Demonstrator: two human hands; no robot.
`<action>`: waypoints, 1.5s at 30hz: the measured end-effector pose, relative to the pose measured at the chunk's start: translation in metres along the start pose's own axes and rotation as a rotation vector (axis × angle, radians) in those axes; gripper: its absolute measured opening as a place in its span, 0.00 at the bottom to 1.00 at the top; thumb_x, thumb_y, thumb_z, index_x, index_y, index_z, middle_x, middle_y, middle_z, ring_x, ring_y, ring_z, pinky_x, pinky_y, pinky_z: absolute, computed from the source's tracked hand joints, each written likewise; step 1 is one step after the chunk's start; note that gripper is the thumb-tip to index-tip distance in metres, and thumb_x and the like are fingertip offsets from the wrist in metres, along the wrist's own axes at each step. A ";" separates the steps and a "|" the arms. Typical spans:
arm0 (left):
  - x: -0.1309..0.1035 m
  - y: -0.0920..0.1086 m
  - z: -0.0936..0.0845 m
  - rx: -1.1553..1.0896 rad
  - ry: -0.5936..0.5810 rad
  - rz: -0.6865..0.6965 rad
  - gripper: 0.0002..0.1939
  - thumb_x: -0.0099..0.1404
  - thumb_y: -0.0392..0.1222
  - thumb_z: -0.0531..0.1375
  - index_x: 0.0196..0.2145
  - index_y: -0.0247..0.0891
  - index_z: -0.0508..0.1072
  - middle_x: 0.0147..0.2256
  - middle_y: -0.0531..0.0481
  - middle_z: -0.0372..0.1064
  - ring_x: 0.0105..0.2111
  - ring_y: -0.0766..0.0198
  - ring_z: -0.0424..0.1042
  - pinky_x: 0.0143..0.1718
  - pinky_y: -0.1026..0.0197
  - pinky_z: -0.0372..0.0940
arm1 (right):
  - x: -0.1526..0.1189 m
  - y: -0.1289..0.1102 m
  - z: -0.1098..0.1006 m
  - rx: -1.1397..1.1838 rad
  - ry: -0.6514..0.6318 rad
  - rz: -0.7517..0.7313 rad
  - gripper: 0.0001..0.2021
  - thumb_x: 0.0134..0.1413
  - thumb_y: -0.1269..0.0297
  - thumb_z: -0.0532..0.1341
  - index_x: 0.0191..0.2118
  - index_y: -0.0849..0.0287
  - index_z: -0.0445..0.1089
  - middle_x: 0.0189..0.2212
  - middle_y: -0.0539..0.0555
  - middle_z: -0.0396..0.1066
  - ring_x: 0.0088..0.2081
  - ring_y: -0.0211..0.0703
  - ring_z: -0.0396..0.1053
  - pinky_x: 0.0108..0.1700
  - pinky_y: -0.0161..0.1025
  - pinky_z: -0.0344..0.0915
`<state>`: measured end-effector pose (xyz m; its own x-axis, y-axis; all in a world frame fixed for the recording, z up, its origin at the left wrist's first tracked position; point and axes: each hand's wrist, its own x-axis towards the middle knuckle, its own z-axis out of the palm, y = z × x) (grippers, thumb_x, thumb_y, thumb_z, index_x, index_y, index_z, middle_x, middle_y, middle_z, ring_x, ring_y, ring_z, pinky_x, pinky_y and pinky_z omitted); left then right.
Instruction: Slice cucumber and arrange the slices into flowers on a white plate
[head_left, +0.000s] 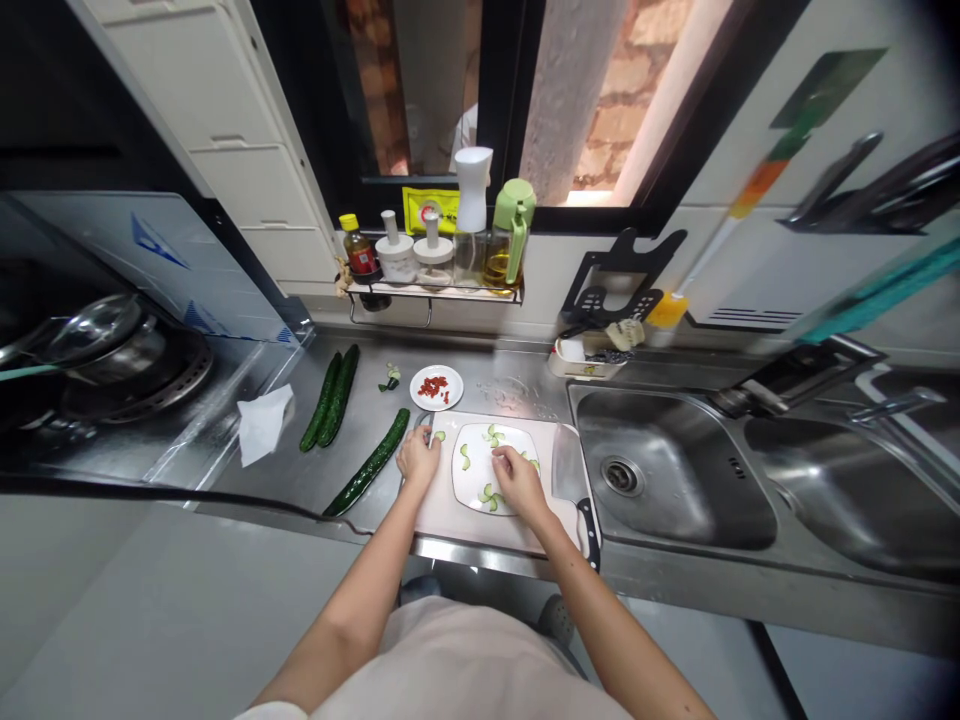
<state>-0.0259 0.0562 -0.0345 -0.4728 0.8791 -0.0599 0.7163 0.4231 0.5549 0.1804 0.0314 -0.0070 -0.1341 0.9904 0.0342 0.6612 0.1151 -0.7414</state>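
Observation:
A white square plate [474,474] lies on a pale cutting board [442,522], with thin green cucumber slices [491,497] in small fans near its edges. My right hand [519,482] is over the plate's right half, fingertips pinched close to its surface; what they hold, if anything, is hidden. At the board's left edge my left hand [418,460] is curled, a cucumber slice [439,436] at its fingertips. A cleaver [568,465] with a black dotted handle rests along the board's right side. Left of the board lies a whole cucumber [371,465].
Two more cucumbers [330,398] and a white paper towel [264,425] are at left. Behind the board stands a small dish [437,401] with red bits, beside cucumber scraps [390,377]. A sink [675,505] adjoins at right; a condiment shelf [442,292] hangs behind.

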 end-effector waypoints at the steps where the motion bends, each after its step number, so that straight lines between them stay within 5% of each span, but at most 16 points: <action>1: 0.000 0.001 0.001 0.016 -0.001 0.010 0.15 0.61 0.47 0.57 0.45 0.45 0.74 0.39 0.48 0.72 0.40 0.57 0.70 0.40 0.59 0.59 | -0.003 0.003 -0.004 0.000 0.011 0.005 0.14 0.57 0.58 0.51 0.41 0.57 0.70 0.25 0.50 0.68 0.29 0.42 0.66 0.33 0.35 0.57; 10: 0.000 0.007 0.004 0.127 -0.060 0.011 0.16 0.63 0.48 0.56 0.47 0.45 0.74 0.45 0.44 0.70 0.45 0.53 0.69 0.46 0.54 0.60 | -0.031 0.022 -0.023 0.085 0.132 0.015 0.16 0.56 0.56 0.52 0.40 0.59 0.71 0.26 0.53 0.71 0.28 0.43 0.67 0.32 0.36 0.60; 21: 0.003 0.007 0.008 0.035 -0.042 0.002 0.11 0.62 0.41 0.58 0.42 0.42 0.74 0.42 0.47 0.72 0.44 0.57 0.69 0.41 0.60 0.60 | -0.047 0.018 -0.026 0.074 0.135 0.041 0.16 0.56 0.56 0.52 0.39 0.60 0.71 0.24 0.52 0.70 0.27 0.43 0.67 0.32 0.36 0.60; 27: 0.004 0.004 0.008 -0.204 -0.066 -0.048 0.08 0.60 0.42 0.58 0.37 0.40 0.74 0.35 0.50 0.74 0.37 0.61 0.71 0.37 0.62 0.61 | -0.043 0.015 -0.023 0.102 0.126 0.042 0.15 0.55 0.56 0.52 0.39 0.58 0.71 0.23 0.52 0.69 0.28 0.44 0.67 0.31 0.37 0.60; 36: -0.015 0.022 -0.011 -0.971 -0.256 -0.042 0.17 0.47 0.47 0.67 0.32 0.35 0.72 0.30 0.48 0.71 0.32 0.64 0.71 0.38 0.62 0.64 | -0.023 -0.009 -0.019 0.204 0.131 0.043 0.14 0.55 0.56 0.54 0.38 0.58 0.71 0.24 0.51 0.69 0.27 0.42 0.65 0.32 0.37 0.61; 45: -0.047 0.052 -0.045 -1.121 -0.496 0.082 0.18 0.48 0.43 0.69 0.36 0.35 0.72 0.23 0.55 0.67 0.25 0.70 0.67 0.31 0.66 0.60 | 0.004 -0.048 -0.024 0.389 0.058 -0.063 0.14 0.54 0.55 0.57 0.41 0.57 0.72 0.38 0.56 0.74 0.36 0.42 0.68 0.40 0.39 0.65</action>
<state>0.0107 0.0273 0.0348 -0.0253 0.9860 -0.1650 -0.2186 0.1556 0.9633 0.1657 0.0315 0.0445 -0.1161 0.9862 0.1177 0.3221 0.1495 -0.9348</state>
